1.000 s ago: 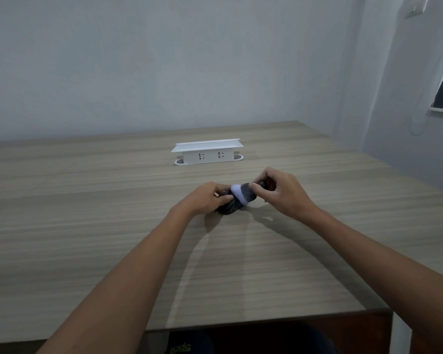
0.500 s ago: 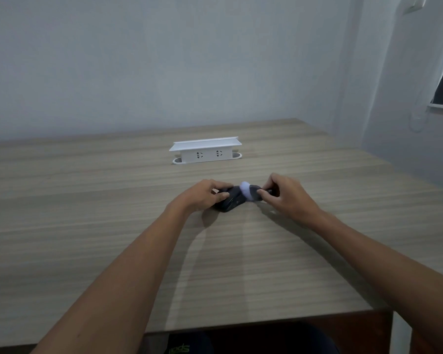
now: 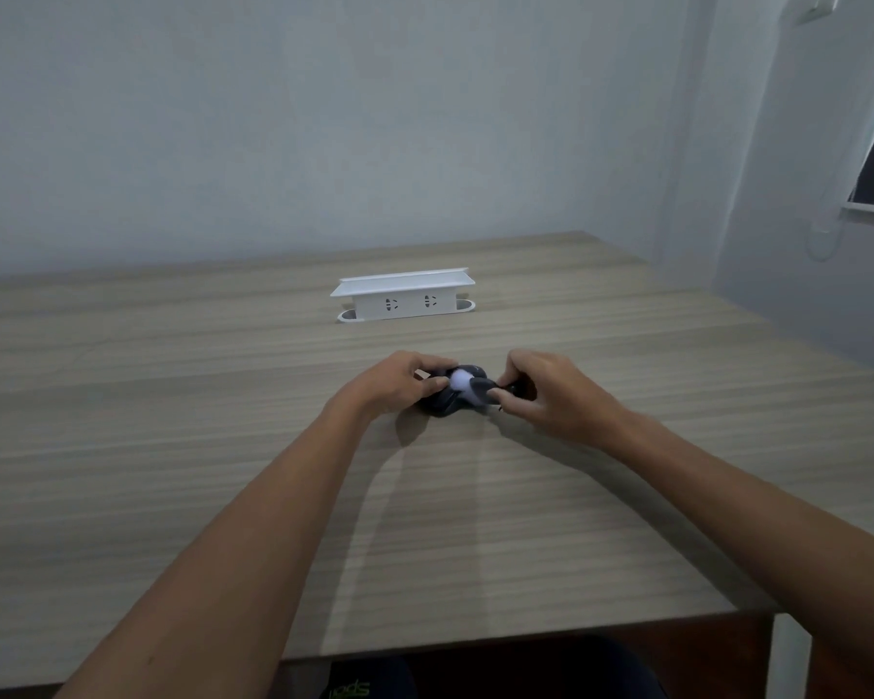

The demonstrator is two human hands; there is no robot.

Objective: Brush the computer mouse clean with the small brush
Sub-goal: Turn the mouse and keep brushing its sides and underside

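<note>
A black computer mouse (image 3: 441,402) rests on the wooden table (image 3: 172,446), a little past its middle. My left hand (image 3: 397,383) grips the mouse from the left side and covers much of it. My right hand (image 3: 541,391) pinches the dark handle of a small brush (image 3: 468,384), whose white bristle head lies on the top of the mouse. Most of the handle is hidden inside my right fingers.
A white power strip box (image 3: 403,295) with two sockets stands farther back on the table. The table's near edge (image 3: 526,635) runs along the bottom and its right edge slants away. Grey walls stand behind, with a window at the far right.
The white brush head swept right across the mouse and has come back left onto its top. My left hand stays on the mouse.
</note>
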